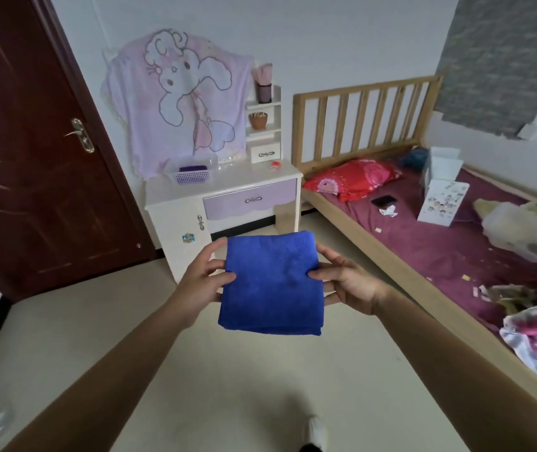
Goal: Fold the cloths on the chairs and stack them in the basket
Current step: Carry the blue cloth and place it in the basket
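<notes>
A folded blue cloth (270, 285) is held flat in the air in front of me, over the floor. My left hand (203, 272) grips its left edge, thumb on top. My right hand (347, 280) grips its right edge the same way. A small purple basket (192, 176) stands on the white dresser top ahead, with something purple in it. No chairs are in view.
A white and lilac dresser (228, 203) stands ahead with a pink cartoon cloth (179, 102) draped over its mirror. A dark wooden door (32, 151) is at the left. A wooden bed (456, 230) with clutter runs along the right. My shoe (316, 432) shows below.
</notes>
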Demonstrator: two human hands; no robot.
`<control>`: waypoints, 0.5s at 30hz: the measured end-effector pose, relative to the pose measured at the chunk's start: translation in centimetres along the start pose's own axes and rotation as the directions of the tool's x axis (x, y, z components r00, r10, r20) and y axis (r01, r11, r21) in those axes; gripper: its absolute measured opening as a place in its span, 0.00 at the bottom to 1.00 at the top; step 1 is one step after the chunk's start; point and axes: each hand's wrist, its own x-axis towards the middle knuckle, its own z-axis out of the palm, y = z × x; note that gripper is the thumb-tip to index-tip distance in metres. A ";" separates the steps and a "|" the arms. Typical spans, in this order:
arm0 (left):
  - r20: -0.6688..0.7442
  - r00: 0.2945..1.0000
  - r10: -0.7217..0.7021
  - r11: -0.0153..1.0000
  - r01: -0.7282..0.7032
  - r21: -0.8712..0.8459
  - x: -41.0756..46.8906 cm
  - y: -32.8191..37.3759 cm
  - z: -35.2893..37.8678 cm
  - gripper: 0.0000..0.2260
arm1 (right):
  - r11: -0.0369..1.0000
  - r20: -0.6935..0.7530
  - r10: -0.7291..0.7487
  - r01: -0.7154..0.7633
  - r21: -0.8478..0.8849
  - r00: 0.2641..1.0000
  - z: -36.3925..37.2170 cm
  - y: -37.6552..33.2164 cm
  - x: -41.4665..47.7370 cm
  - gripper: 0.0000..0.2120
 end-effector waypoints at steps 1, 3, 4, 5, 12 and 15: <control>-0.006 1.000 -0.003 1.000 0.003 0.007 3.4 -0.2 0.0 0.28 | 1.000 0.001 0.002 -0.002 0.006 1.000 -1.6 -0.2 3.2 0.28; -0.006 1.000 -0.004 1.000 0.004 0.028 9.2 0.0 0.1 0.27 | 1.000 -0.013 -0.013 0.013 0.006 1.000 -4.1 -0.7 8.6 0.29; -0.015 1.000 -0.009 0.999 0.009 0.033 12.4 0.4 0.2 0.27 | 1.000 -0.014 -0.016 0.016 0.021 1.000 -5.6 -1.1 11.6 0.30; -0.025 1.000 -0.015 0.999 0.016 0.041 16.6 0.9 0.2 0.26 | 0.999 -0.009 -0.009 0.009 0.035 1.000 -7.5 -2.0 15.4 0.30; -0.084 0.995 -0.055 0.996 0.061 0.072 33.7 3.7 -3.1 0.26 | 1.000 0.087 -0.006 0.005 0.009 0.996 -13.4 -7.8 32.6 0.32; -0.103 0.992 -0.070 0.997 0.074 0.031 39.9 3.5 -5.2 0.25 | 1.000 0.131 0.011 -0.008 -0.020 0.991 -14.7 -9.8 39.7 0.33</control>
